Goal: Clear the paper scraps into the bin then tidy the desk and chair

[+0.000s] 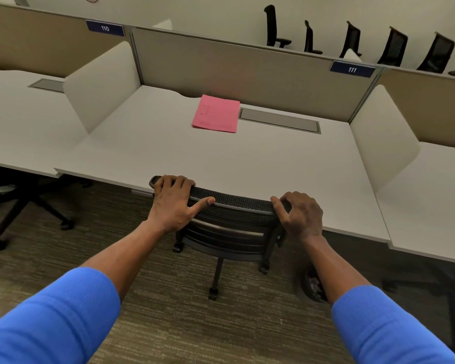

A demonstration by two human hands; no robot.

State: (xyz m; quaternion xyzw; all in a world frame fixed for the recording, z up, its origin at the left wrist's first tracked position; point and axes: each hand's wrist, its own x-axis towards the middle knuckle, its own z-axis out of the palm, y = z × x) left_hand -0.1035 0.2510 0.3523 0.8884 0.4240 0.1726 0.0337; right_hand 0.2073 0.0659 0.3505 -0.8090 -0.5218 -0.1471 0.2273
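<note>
A black mesh office chair (234,206) stands against the front edge of the white desk (221,158), its seat tucked under the top. My left hand (175,203) grips the left end of the backrest's top rail, fingers curled over it and thumb along the rail. My right hand (301,215) grips the right end the same way. A pink paper folder (217,114) lies flat near the back of the desk. A dark round bin (313,286) with scraps inside stands on the carpet under the desk, partly hidden by my right forearm.
White side dividers (103,85) and a grey back panel (234,67) enclose the desk, with a cable hatch (279,119) beside the folder. Another chair base (24,214) sits under the left desk. Several black chairs (352,39) stand beyond the panel.
</note>
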